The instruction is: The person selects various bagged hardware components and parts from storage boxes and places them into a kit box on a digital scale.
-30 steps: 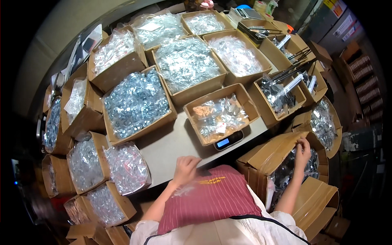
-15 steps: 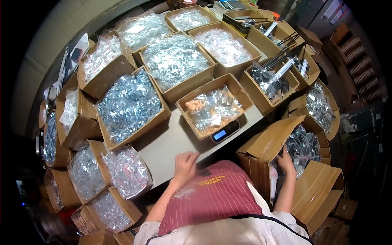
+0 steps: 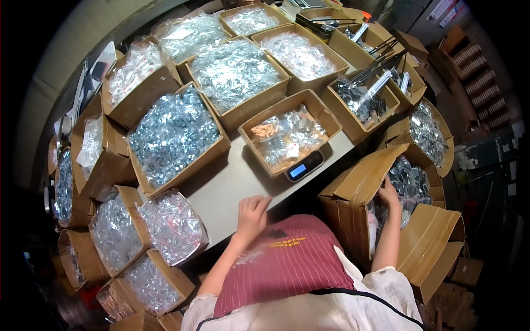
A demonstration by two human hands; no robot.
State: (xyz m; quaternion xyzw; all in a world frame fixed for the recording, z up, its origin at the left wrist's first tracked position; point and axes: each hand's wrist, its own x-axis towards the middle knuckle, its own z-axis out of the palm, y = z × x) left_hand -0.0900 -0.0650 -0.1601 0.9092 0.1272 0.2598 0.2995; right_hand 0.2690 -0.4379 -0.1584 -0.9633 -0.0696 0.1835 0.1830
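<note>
My left hand (image 3: 252, 215) rests at the front edge of the white tabletop (image 3: 212, 204), its fingers curled together with nothing visible in them. My right hand (image 3: 390, 194) reaches into a large open carton (image 3: 353, 182) on the right, among clear bags of dark parts (image 3: 409, 182). The carton's side and the bags hide its fingertips, so I cannot see what it touches. In front of me, a small carton (image 3: 260, 153) sits on a digital scale (image 3: 305, 167) with a lit blue display. Inside lie clear bags of silvery parts (image 3: 301, 129) and copper-coloured pieces (image 3: 266, 131).
Open cartons of bagged metal parts crowd the table's back and left, including one of loose-looking silvery pieces (image 3: 174, 135). At the right stands a carton with black parts and rods (image 3: 361, 105). A carton flap (image 3: 422, 248) sticks out beside my right forearm.
My right hand has shifted slightly upward and right inside the large carton. The left hand stays curled at the table edge, a little farther up in the view. The whole view has tilted slightly.
</note>
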